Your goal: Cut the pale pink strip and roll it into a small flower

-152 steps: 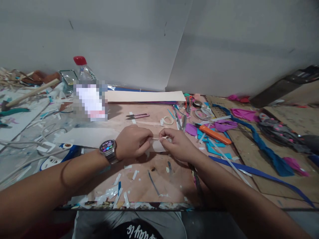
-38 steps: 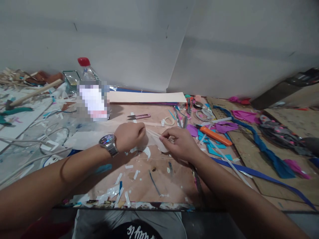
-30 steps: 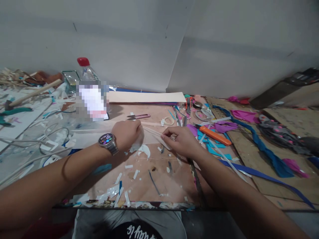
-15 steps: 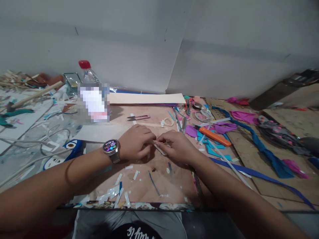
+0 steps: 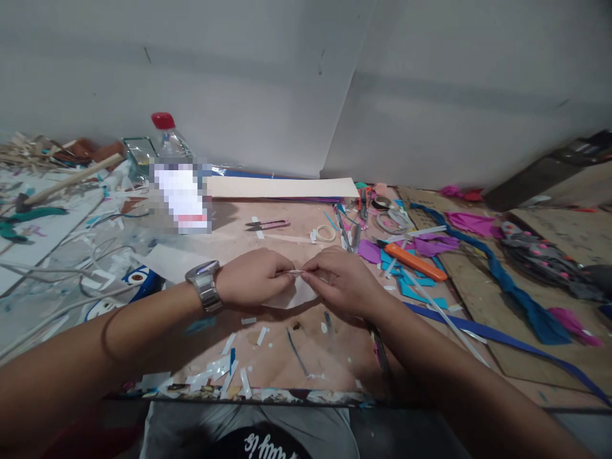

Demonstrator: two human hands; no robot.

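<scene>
Over the middle of the table, my left hand (image 5: 255, 278), with a metal watch (image 5: 205, 285) on its wrist, pinches the edge of a piece of white paper (image 5: 294, 294). Thumb and fingers of my right hand (image 5: 342, 280) grip the same edge close beside it, the fingertips nearly touching. The paper hangs below the fingers and is partly hidden by them. Behind my hands lie pink-handled thread snips (image 5: 275, 224) and a roll of tape (image 5: 326, 233). An orange cutter (image 5: 415, 261) rests to the right on blue scraps.
A clear bottle with a red cap (image 5: 163, 121) and a blurred bright screen (image 5: 184, 197) stand at the back left. Green-handled pliers (image 5: 36, 213) and cables (image 5: 57, 273) lie left. Purple ribbon (image 5: 507, 341) and brown board (image 5: 502, 344) are right; a dark bottle (image 5: 535, 175) leans behind.
Both hands have turned slightly, and my left wrist has rotated so the watch face points away. The white paper's edge now runs level between the fingertips, and more of its sheet shows below.
</scene>
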